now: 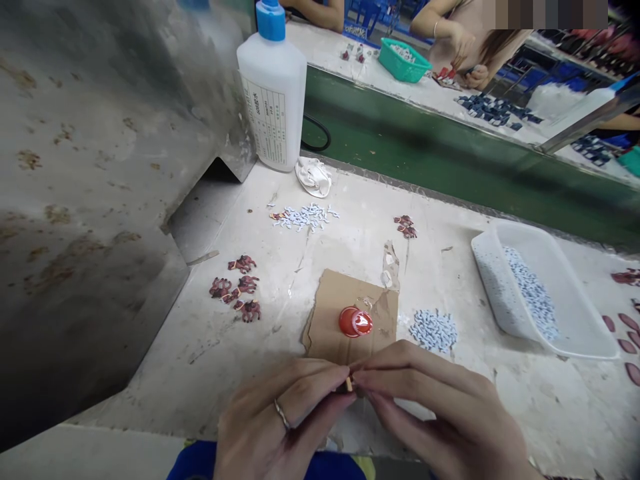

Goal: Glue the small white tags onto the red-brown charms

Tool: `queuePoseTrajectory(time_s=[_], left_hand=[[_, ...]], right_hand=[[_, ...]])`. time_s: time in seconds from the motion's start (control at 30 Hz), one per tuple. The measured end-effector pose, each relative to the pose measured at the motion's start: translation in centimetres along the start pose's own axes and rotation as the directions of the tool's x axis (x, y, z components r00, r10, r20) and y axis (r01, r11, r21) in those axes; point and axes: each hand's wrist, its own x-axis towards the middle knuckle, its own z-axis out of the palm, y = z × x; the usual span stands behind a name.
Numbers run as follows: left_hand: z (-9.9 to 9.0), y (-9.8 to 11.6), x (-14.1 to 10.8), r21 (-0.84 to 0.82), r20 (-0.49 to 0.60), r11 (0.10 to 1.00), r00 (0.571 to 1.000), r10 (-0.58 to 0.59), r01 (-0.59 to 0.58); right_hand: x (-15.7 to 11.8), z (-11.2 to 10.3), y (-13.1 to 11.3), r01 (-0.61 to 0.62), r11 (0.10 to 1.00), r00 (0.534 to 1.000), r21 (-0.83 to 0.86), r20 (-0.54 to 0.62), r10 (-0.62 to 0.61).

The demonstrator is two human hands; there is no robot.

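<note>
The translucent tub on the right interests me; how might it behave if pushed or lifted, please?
The tub probably flexes a little when gripped, since its walls look like thin plastic. Pushed, it seems unlikely to tip, being broad and low. If tilted, the small pale blue pieces inside would likely slide, as they lie loose.

Left hand and right hand pinching a tiny thing, bottom middle, red pot on cardboard above, see-through tub at right
</note>
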Motion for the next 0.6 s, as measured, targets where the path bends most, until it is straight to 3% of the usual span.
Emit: queuePoseTrajectory(time_s=[0.17,0.33,0.43,0.6], left_hand=[[0.1,0.4,-0.5,0.038,-0.003,0.999,1.0,-0.013,0.013],[-0.2,0.2,0.6,0.03,-0.003,0.999,0.999,0.042,-0.042],[-0.6,-0.2,1.2,0.081,0.001,0.994,0.997,0.073,-0.072],[-1.4,-0.1,-0.2,0.29,-0.017,0.957,1.0,0.02,-0.014]], right_hand=[[-1.5,0.6,0.5,0.109,0.982,0.989,-0.153,-0.079,-0.122],[0.2,0.1,-0.2,-0.018,1.0,1.0,-0.013,-0.025,0.018],[1.5,0.1,-0.2,-0.019,0.998,0.998,0.057,-0.065,0.022],[3.0,0.4,0.2,0.012,0.995,1.0,0.098,-0.006,-0.011]])
